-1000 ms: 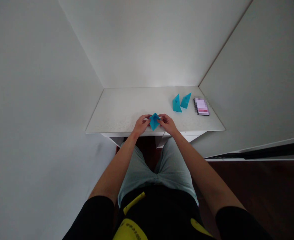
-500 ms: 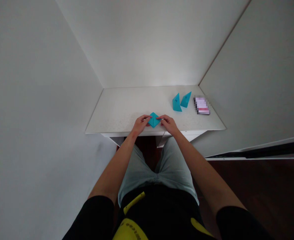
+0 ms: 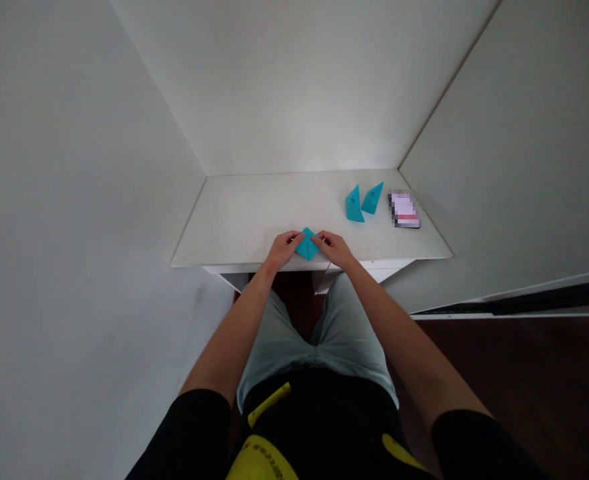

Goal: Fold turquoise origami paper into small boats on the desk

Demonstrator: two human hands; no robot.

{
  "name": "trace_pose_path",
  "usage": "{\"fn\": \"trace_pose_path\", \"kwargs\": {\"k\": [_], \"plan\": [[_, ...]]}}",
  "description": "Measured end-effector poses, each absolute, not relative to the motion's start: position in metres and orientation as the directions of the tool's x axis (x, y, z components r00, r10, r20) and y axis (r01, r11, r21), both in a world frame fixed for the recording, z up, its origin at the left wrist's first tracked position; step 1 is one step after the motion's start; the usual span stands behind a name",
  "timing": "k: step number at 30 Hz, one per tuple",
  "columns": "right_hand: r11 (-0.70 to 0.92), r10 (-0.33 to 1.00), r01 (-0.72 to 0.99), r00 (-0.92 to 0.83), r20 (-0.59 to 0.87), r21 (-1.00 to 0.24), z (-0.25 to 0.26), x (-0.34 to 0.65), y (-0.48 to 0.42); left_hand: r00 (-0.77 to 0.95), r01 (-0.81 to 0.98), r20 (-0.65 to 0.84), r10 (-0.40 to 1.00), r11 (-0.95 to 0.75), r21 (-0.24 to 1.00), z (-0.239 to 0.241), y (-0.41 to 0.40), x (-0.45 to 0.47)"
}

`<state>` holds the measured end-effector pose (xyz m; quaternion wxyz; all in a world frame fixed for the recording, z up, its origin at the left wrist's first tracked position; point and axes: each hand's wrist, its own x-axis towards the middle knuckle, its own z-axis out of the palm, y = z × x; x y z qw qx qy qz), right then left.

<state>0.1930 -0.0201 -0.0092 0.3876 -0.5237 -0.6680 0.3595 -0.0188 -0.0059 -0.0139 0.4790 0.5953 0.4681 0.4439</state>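
A small folded piece of blue paper [image 3: 307, 245] lies at the front edge of the white table [image 3: 244, 213]. My left hand [image 3: 283, 249] pinches its left side and my right hand [image 3: 335, 248] pinches its right side, fingers closed on the paper. Both hands rest on the tabletop close to its near rim. Two finished blue paper shapes [image 3: 363, 202] stand upright together at the back right of the table.
A phone [image 3: 404, 210] lies flat by the right wall, just right of the two paper shapes. White walls close the table in on the left, back and right. Dark wooden floor shows below on the right.
The blue paper went from tilted up between my fingers to lower and flatter on the table. My hands stayed in nearly the same place.
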Motion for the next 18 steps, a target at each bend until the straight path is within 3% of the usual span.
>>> {"fn": "trace_pose_path", "kwargs": {"k": [7, 18], "plan": [[0.176, 0.984, 0.283, -0.047, 0.17, -0.943, -0.011, 0.191, -0.014, 0.07, 0.01, -0.06, 0.996, 0.059, 0.998, -0.009, -0.004, -0.015], [0.151, 0.965, 0.09, 0.2, 0.167, -0.984, -0.02, 0.199, -0.008, -0.102, -0.191, -0.053, 0.993, 0.033, 0.981, -0.017, 0.0, -0.018]]}}
